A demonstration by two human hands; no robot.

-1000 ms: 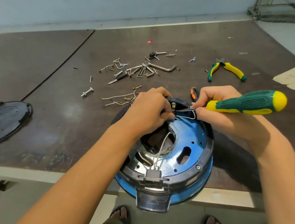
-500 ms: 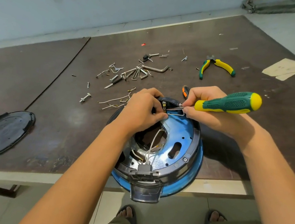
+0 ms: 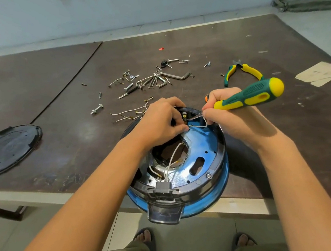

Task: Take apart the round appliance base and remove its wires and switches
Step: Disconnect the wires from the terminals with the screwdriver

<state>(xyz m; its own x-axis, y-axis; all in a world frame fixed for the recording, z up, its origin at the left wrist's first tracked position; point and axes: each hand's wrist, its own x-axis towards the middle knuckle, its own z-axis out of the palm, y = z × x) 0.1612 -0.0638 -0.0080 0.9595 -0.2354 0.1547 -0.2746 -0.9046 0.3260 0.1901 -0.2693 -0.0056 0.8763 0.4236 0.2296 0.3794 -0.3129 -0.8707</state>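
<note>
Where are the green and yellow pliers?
In the head view, the pliers lie on the table at the right, just beyond the screwdriver the right hand grips.

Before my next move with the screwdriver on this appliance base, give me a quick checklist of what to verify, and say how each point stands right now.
1. Screwdriver gripped in the right hand: ok.
2. Tip seated on the terminal at the far rim: cannot tell, too small.
3. Left hand pinching the white wire: ok.
4. Round base fully on the table: not ok, its near side overhangs the front edge.
5. Pliers available: ok, they lie on the table beyond the right hand.
</note>
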